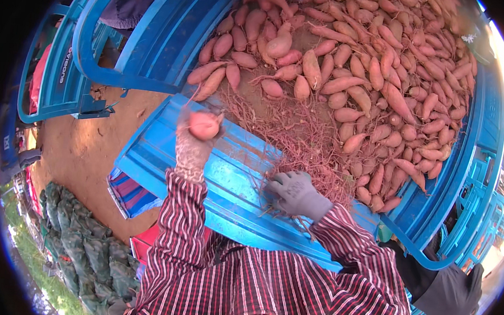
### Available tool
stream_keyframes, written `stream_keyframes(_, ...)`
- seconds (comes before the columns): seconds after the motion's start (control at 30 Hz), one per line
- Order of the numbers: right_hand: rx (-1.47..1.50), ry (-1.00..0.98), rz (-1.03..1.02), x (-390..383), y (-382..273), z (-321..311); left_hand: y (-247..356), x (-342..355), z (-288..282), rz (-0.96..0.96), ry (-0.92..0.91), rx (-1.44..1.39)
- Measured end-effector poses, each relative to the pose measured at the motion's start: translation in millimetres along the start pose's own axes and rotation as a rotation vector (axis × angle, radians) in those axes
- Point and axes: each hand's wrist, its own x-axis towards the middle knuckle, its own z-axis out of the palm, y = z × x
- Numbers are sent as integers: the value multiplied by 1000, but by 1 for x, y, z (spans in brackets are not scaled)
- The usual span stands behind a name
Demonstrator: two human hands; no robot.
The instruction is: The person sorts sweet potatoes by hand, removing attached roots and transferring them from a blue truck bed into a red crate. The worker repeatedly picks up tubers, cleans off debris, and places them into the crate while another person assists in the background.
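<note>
My left hand (193, 148), in a patterned, soiled glove, is closed around a reddish sweet potato (204, 125), held above the blue lowered tailgate (167, 135). In a grey glove, my right hand (299, 194) is at the inner edge of that tailgate, against a heap of thin stringy roots (307, 143). Its fingers curl downward among the roots, and the fingertips are partly hidden. A large pile of sweet potatoes (378, 73) fills the truck bed beyond and to the right, with looser ones (235, 58) at the upper left.
Blue side walls with tubular rails (124, 77) bound the bed. Filled dark green sacks (85, 245) stand at the lower left on brown ground (84, 159). Another blue vehicle (54, 82) is at the left. Dark clothing of a person (137, 3) shows at the top left.
</note>
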Motion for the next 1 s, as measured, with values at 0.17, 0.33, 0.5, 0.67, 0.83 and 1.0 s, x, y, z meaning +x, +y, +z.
stream_keyframes(0.17, 199, 580, -26, 1, 63, -37, -4, -33, -19, 81, 218, 356)
stream_keyframes(0.33, 170, 755, 530, 80, 142, -66, -29, -57, -18, 126, 126, 747)
stream_keyframes(0.5, -129, 594, 762, 156, 174, -80, -50, -68, 2, -22, -17, 724)
stream_keyframes(0.67, 326, 546, 629, 162, 198, -88, -63, -68, 17, -110, -40, 728)
stream_keyframes(0.83, 1520, 492, 87, 105, 154, -61, -59, -44, 17, -316, -77, 381)
stream_keyframes(1.0, 1421, 490, -66, 66, 74, -44, -72, -18, 28, -229, -186, 385)
